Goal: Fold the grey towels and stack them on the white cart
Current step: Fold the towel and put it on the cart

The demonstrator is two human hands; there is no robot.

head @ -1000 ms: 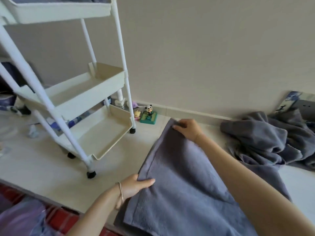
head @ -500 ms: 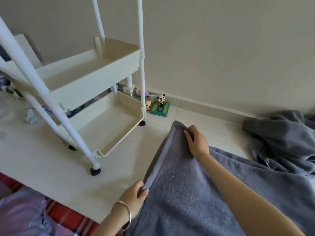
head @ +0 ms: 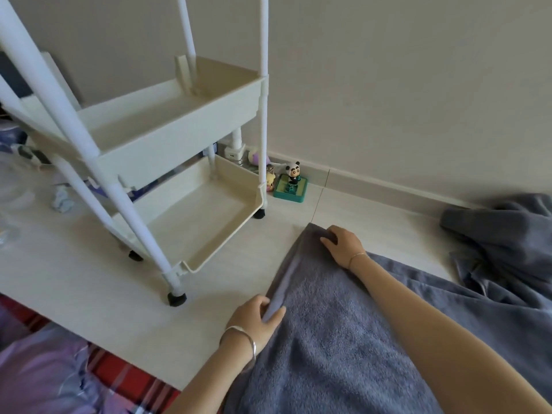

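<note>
Grip: left hand (head: 259,318) pinching the near left edge of the grey towel (head: 334,339), thumb on top, fingers curled under the hem; right hand (head: 343,245) clamped over the far corner of the same edge, fingers bent round a bunched fold

Location of towel: spread on the pale floor (head: 74,282), in front of the person, far corner just short of the wall; left edge lifted slightly between the two hands, running roughly straight from near to far

Edges and room: strip of bare floor between the towel's left edge and the white cart (head: 179,121); nearest black wheel (head: 176,298) close to the left hand, not touching the cloth; another wheel near the towel's far corner, apart from it. Cart's two visible trays open on top. Floor to the right taken by a heap of towels (head: 504,243), crumpled against the wall and meeting the spread towel at its right side

Appearance of towel: blue-grey terry, looped pile in the middle, smoother flat band along the hem, soft wrinkles toward the right

Other: panda figure (head: 293,172) on a green base at the wall behind the cart; silver bangle (head: 242,336) on the left wrist; red plaid cloth (head: 119,372) at lower left
</note>
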